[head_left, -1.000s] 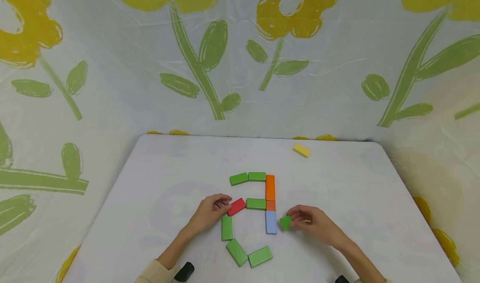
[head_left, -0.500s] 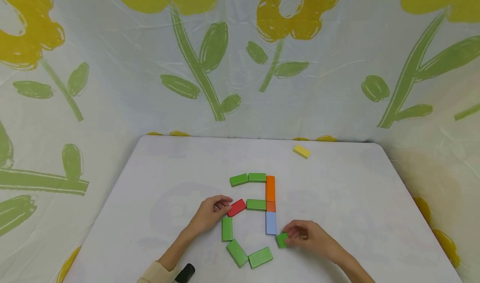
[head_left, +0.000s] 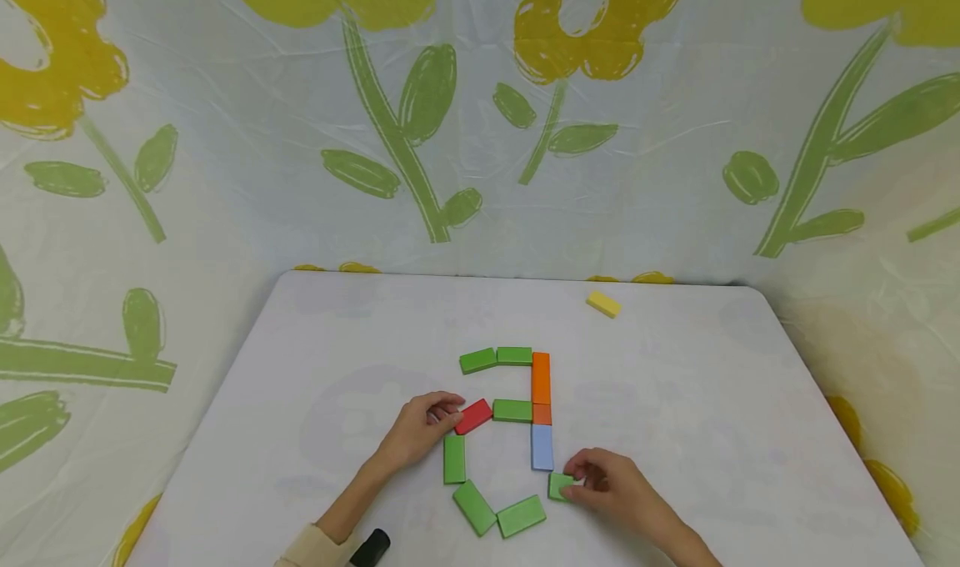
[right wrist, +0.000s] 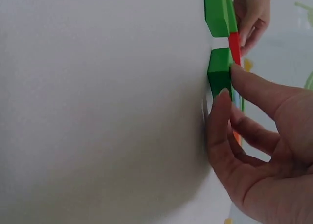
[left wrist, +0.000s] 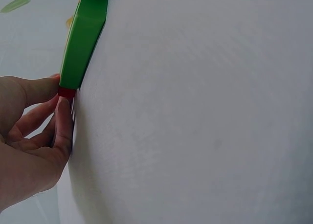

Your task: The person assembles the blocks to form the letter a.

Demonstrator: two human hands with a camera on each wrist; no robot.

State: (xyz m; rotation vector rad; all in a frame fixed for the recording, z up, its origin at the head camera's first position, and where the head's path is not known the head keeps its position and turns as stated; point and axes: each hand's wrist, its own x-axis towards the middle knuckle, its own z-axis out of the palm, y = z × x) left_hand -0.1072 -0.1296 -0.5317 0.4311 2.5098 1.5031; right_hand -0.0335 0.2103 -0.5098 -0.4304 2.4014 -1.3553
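In the head view my left hand (head_left: 415, 430) is at the left end of a red block (head_left: 475, 417), thumb and fingers closed on that end. The left wrist view shows those fingertips on either side of the red block (left wrist: 66, 92), just beyond a green block (left wrist: 84, 38). My right hand (head_left: 617, 490) pinches a small green block (head_left: 558, 486) between thumb and finger, close to the lower end of a blue block (head_left: 542, 448). In the right wrist view this small green block (right wrist: 219, 67) stands apart from a longer green block (right wrist: 216, 11).
Several green blocks, such as one at the lower middle (head_left: 521, 516), form a curved figure with an orange block (head_left: 541, 377) on its right. A yellow block (head_left: 603, 303) lies near the far edge of the white table (head_left: 337, 325). Flower-printed cloth (head_left: 645, 175) hangs behind.
My right hand has moved toward me and slightly left, carrying the small green block from beside the blue block to just below its lower right corner. The left hand has stayed at the red block.
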